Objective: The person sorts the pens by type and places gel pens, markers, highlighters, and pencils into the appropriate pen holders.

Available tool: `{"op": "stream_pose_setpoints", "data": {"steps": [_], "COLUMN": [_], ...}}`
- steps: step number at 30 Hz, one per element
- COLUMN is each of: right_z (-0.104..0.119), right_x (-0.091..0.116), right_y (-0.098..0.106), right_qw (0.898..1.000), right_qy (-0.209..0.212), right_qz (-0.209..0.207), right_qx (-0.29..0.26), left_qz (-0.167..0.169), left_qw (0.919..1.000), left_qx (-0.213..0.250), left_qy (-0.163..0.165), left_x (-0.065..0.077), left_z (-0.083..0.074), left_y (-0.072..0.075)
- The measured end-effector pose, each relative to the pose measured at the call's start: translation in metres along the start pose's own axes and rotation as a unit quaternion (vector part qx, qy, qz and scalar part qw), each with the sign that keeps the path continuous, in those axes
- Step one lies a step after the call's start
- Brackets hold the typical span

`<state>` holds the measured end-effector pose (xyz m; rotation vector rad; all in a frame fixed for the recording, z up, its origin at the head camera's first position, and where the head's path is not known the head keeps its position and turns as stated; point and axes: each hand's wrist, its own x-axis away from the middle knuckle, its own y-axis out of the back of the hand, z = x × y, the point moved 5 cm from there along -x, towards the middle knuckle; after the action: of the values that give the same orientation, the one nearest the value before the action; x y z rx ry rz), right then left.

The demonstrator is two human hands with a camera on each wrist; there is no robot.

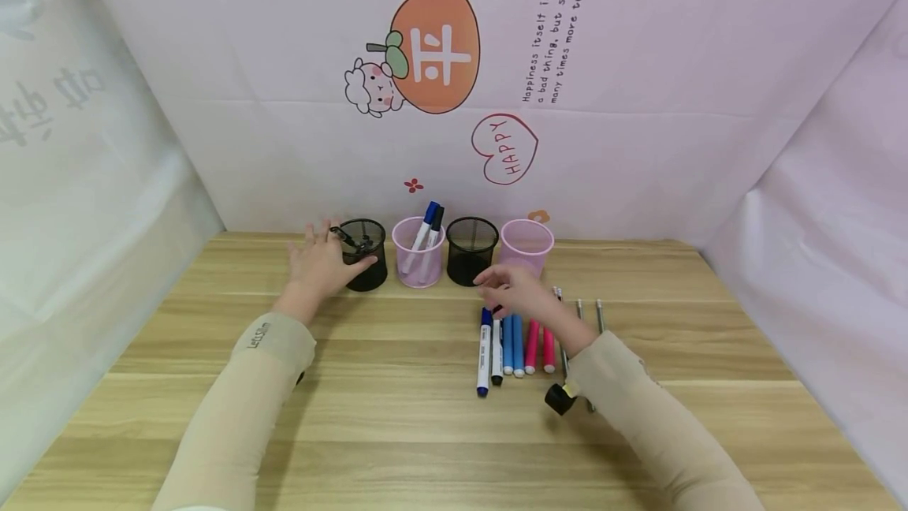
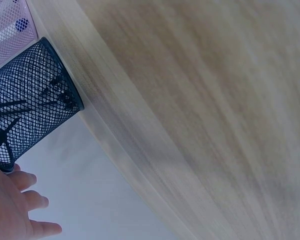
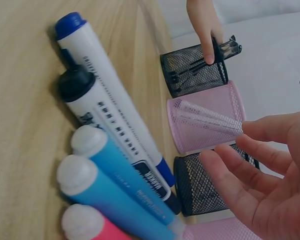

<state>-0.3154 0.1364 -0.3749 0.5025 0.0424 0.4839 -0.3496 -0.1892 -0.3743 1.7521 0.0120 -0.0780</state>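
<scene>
Four mesh cups (image 1: 526, 257) line the desk (image 1: 397, 432); left hand (image 1: 315, 262), fingers spread wide, touches leftmost black cup (image 1: 366, 274); right hand (image 1: 523, 292), fingers loosely parted, hovers by markers (image 1: 485, 357) and other black cup (image 1: 468, 265).

It looked like a desk nook, home or office unclear: pale printed cloth (image 1: 284, 54) (a cartoon fruit (image 1: 436, 50), a heart (image 1: 505, 150) marked HAPPY) hung around a wood-grain tabletop (image 1: 397, 424) that held mesh cups (image 1: 471, 262) and markers (image 1: 485, 353).
</scene>
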Motion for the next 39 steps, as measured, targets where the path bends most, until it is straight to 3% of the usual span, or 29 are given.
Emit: {"op": "stream_pose_setpoints", "data": {"steps": [18,22,31,39], "right_z": [-0.03,-0.034,-0.028,-0.027], "right_x": [0.005,0.004,0.002,-0.006], "right_y": [0.008,0.01,0.009,0.003], "right_qw": [0.999,0.998,0.996,0.995], "right_qy": [-0.046,-0.067,-0.067,-0.084], "right_qz": [0.008,0.005,0.003,0.007], "right_qx": [-0.015,0.001,0.051,0.044], "left_qz": [0.0,0.001,0.0,0.003], "left_qw": [1.0,1.0,1.0,1.0], "left_qx": [-0.001,0.0,0.004,-0.001], "left_qy": [-0.001,-0.001,-0.002,-0.004], "left_x": [0.0,0.0,0.0,0.001], "left_z": [0.0,0.0,-0.001,-0.001], "left_y": [0.001,0.0,0.001,0.001]}}
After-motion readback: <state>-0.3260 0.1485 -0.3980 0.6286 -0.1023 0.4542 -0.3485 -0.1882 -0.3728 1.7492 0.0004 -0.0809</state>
